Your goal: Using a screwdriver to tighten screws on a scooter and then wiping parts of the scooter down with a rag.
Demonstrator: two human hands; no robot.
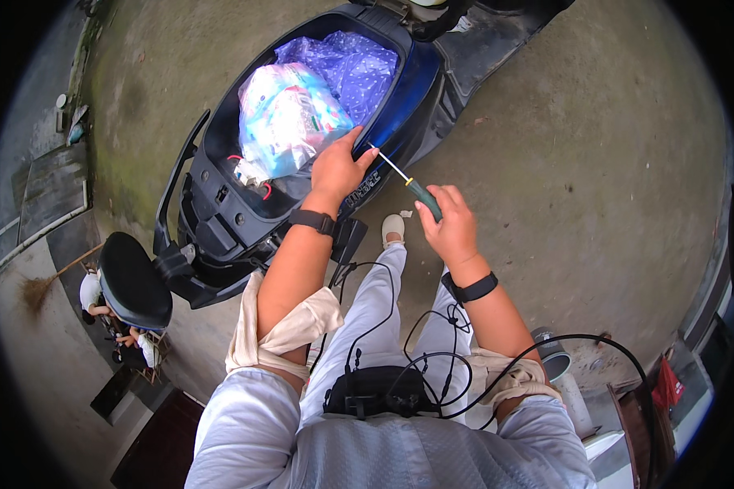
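My right hand [451,226] is closed round the green handle of a screwdriver [421,196]. Its thin metal shaft points up and left, with the tip at the blue side panel [404,114] of a scooter, close to my left thumb. My left hand [338,171] lies across the rim of the scooter's storage compartment [208,151]; thumb and forefinger are stretched apart at the panel, while its other fingers are mostly hidden. Inside the compartment sit a clear plastic bag [289,118] of pink, blue and white packages and a purple patterned plastic bundle [347,69].
A black rear grab rail [171,191] and a dark rounded seat-like part [136,279] stick out at the scooter's left. Black cables [432,359] loop before my waist. Two people [98,293] are at the far left near a broom [37,292]. A metal cylinder [556,364] stands at right.
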